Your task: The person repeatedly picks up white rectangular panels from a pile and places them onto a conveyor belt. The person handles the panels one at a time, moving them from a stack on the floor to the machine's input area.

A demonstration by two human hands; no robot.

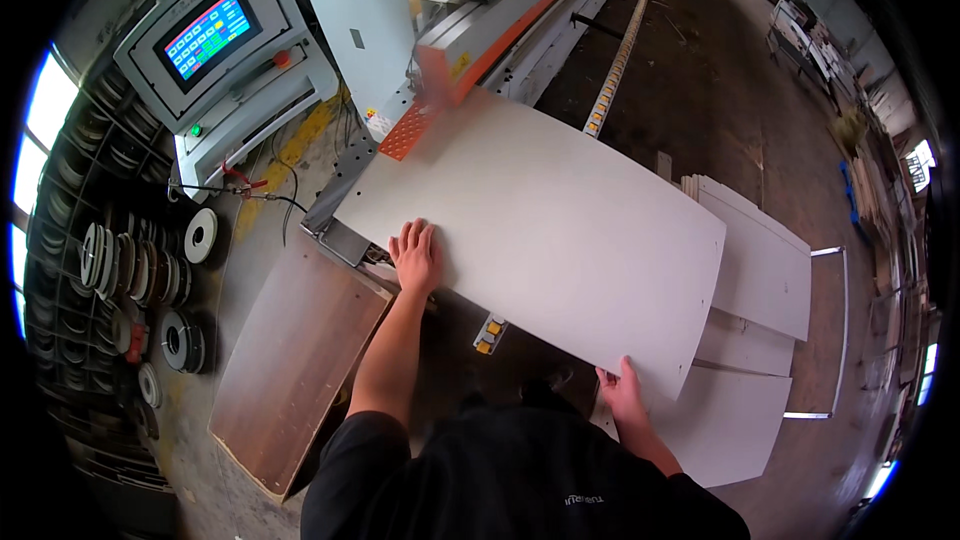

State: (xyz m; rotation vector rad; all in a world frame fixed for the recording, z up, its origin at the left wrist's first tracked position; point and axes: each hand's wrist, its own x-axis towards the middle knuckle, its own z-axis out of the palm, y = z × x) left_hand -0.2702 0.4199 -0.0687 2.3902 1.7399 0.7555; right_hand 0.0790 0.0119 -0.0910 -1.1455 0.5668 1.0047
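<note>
White panel (560, 230); left hand (416, 258) lies flat on top, seemingly to steady it; right hand (628, 402) clamps its near edge, apparently for support

Lg. white panel (560, 240) lies approx. level, its L end at the gray metal machine bed (340, 180); bed mostly covered. Roller rail w/ yellow rollers (608, 95) passes under panel; contact hidden. At R, overlapping white boards (755, 260) sit in an offset stack, w/ pale tube frame (845, 330) sticking out beyond; base hidden. Brown wood-grain surface (300, 360), L side, has sm. specks. Concrete floor (240, 275) beyond has a worn yellow stripe (312, 130).
</note>
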